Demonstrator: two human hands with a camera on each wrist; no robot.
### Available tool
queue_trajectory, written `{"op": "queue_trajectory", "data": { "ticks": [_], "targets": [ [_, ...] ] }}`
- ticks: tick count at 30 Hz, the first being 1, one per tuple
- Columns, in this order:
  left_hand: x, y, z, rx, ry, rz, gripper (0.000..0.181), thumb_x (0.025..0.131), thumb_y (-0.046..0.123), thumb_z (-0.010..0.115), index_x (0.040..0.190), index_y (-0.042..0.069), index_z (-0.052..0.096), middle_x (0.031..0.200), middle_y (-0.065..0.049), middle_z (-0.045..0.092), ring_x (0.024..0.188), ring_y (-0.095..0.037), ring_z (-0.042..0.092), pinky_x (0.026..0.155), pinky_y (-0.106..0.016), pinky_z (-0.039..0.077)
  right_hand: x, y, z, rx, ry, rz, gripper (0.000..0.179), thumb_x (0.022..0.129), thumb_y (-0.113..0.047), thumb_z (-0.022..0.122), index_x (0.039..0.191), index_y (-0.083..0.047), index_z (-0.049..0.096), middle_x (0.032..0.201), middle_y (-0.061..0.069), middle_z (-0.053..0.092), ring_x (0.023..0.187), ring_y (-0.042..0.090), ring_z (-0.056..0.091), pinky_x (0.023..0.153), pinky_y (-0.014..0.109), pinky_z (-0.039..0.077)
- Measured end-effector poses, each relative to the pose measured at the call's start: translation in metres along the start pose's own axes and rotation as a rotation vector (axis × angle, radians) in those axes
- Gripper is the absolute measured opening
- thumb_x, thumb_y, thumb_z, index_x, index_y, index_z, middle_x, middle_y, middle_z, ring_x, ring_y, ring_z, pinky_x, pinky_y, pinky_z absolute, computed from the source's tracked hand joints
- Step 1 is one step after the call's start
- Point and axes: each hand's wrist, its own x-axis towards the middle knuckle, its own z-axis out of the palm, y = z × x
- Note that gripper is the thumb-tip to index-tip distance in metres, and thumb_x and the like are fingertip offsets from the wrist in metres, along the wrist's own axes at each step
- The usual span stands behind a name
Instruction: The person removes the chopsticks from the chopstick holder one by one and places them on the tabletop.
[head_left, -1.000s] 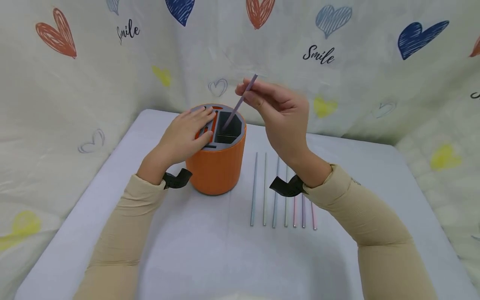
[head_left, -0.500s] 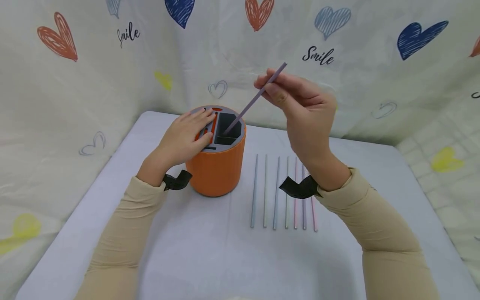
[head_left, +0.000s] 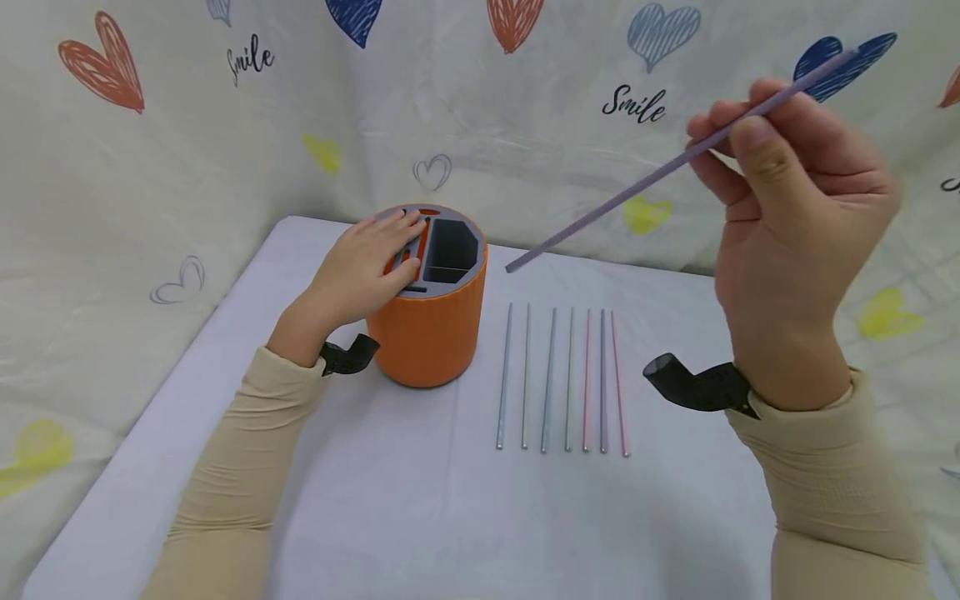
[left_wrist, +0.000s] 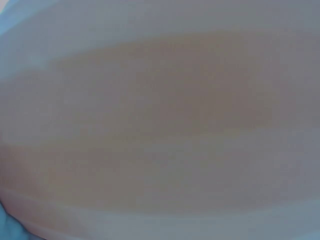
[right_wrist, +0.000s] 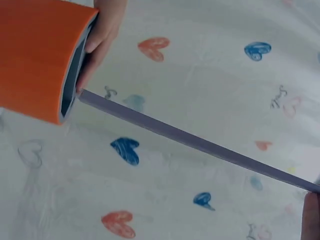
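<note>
My right hand (head_left: 802, 208) pinches a purple chopstick (head_left: 615, 201) between thumb and fingers, raised at the right of the head view. The stick slants down leftward, and its lower end hangs apart from an orange cylindrical utensil holder (head_left: 429, 342). On the holder's grey slotted top rests my left hand (head_left: 360, 265), fingers extended over the left slots and hiding part of them. The large dark compartment on the right side of that top is uncovered. In the right wrist view the purple chopstick (right_wrist: 190, 140) stretches from the fingertips toward the orange holder (right_wrist: 35, 60).
Several pastel chopsticks (head_left: 570, 379) in blue, green, pink and purple lie side by side on the white table (head_left: 420, 517), right of the holder. Behind the table hangs a heart-printed cloth (head_left: 555, 142). The left wrist view is a blur.
My right hand has pulled the purple chopstick out of the holder's large compartment and carried it up and to the right. My left hand has stayed on the holder.
</note>
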Motion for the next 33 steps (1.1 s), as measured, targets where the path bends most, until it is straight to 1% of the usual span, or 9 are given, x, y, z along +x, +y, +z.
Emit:
{"op": "queue_trajectory", "data": {
  "ticks": [2,4,9,14,21,24,27,30,33],
  "targets": [
    [0.000,-0.001,0.000,-0.005,0.002,0.000,0.052,0.096,0.033,0.037,0.143,0.010,0.037,0.151,-0.006,0.030,0.143,-0.022,0.019,0.118,-0.039,0.012,0.005,-0.004,-0.011,-0.050,0.058,-0.011,0.029,0.073,0.018,0.065,0.097,0.030,0.054,0.078,0.033,0.062,0.069,0.041,0.064,0.070,0.045,0.055],
    [0.000,-0.002,0.000,-0.009,0.005,-0.001,0.052,0.096,0.033,0.036,0.143,0.009,0.037,0.151,-0.006,0.030,0.143,-0.022,0.019,0.118,-0.040,0.012,0.009,-0.006,-0.024,-0.061,0.111,0.050,0.030,0.073,0.018,0.066,0.099,0.028,0.055,0.078,0.032,0.063,0.068,0.040,0.065,0.071,0.044,0.055],
    [-0.003,-0.003,-0.002,-0.023,0.014,-0.009,0.052,0.096,0.032,0.037,0.142,0.009,0.038,0.151,-0.006,0.031,0.142,-0.022,0.020,0.118,-0.040,0.012,0.006,0.002,-0.063,-0.129,0.179,0.317,0.029,0.071,0.016,0.068,0.099,0.020,0.063,0.079,0.025,0.068,0.069,0.033,0.068,0.072,0.042,0.054],
    [-0.004,-0.005,-0.004,-0.027,0.023,-0.006,0.052,0.096,0.032,0.036,0.142,0.008,0.038,0.150,-0.006,0.031,0.142,-0.022,0.021,0.118,-0.040,0.013,-0.005,0.016,-0.098,-0.267,0.144,0.514,0.026,0.070,0.012,0.071,0.096,0.014,0.067,0.078,0.019,0.071,0.069,0.028,0.070,0.071,0.039,0.053],
    [-0.009,-0.006,-0.009,-0.035,0.030,-0.026,0.052,0.096,0.032,0.036,0.142,0.008,0.038,0.150,-0.006,0.032,0.142,-0.023,0.022,0.118,-0.039,0.012,-0.004,0.031,-0.131,-0.480,0.096,0.715,0.024,0.069,-0.001,0.078,0.092,0.004,0.073,0.076,0.008,0.073,0.067,0.020,0.071,0.066,0.030,0.057],
    [-0.009,-0.006,-0.008,-0.037,0.033,-0.023,0.052,0.096,0.032,0.036,0.142,0.008,0.038,0.150,-0.006,0.032,0.142,-0.023,0.022,0.118,-0.039,0.013,-0.002,0.034,-0.149,-0.560,0.060,0.816,0.018,0.071,-0.004,0.077,0.089,-0.001,0.074,0.075,0.005,0.073,0.069,0.017,0.071,0.065,0.027,0.058],
    [-0.008,-0.005,-0.008,-0.033,0.033,-0.025,0.053,0.096,0.033,0.036,0.142,0.009,0.038,0.150,-0.005,0.032,0.142,-0.022,0.022,0.118,-0.039,0.013,-0.003,0.039,-0.169,-0.609,0.011,0.928,0.013,0.075,-0.006,0.074,0.088,-0.006,0.075,0.077,0.002,0.073,0.073,0.014,0.071,0.068,0.025,0.057],
    [-0.010,-0.005,-0.008,-0.025,0.031,-0.033,0.052,0.095,0.032,0.037,0.143,0.009,0.037,0.150,-0.005,0.032,0.142,-0.023,0.022,0.118,-0.039,0.012,-0.007,0.049,-0.187,-0.686,-0.024,1.033,0.008,0.078,-0.011,0.072,0.085,-0.013,0.076,0.078,-0.002,0.073,0.076,0.010,0.070,0.071,0.023,0.057],
    [-0.012,-0.004,-0.009,-0.026,0.025,-0.040,0.052,0.095,0.032,0.038,0.143,0.010,0.037,0.151,-0.005,0.031,0.142,-0.023,0.022,0.118,-0.040,0.012,-0.012,0.062,-0.203,-0.788,-0.056,1.109,0.006,0.081,-0.017,0.070,0.083,-0.019,0.076,0.077,-0.007,0.072,0.077,0.008,0.070,0.073,0.022,0.056]
  ]
}}
